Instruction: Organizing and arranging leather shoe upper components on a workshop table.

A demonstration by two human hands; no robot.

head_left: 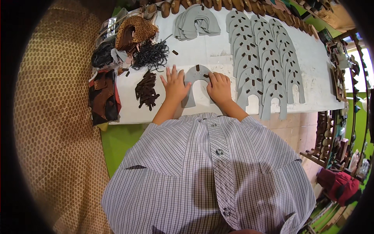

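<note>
Grey arch-shaped piece (194,75), lying right of the brown strip pile (147,90): probably light, pliable, best steadied by both legs; left hand (176,87) splayed at one edge, right hand (219,88) bunched opposite, grip unclear.

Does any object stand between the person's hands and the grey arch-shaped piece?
Nothing visible does: the left hand reaches the left edge of the grey arch-shaped piece, and the right hand is at its right side. The pile of brown strips lies left of the left hand, outside that space.
</note>
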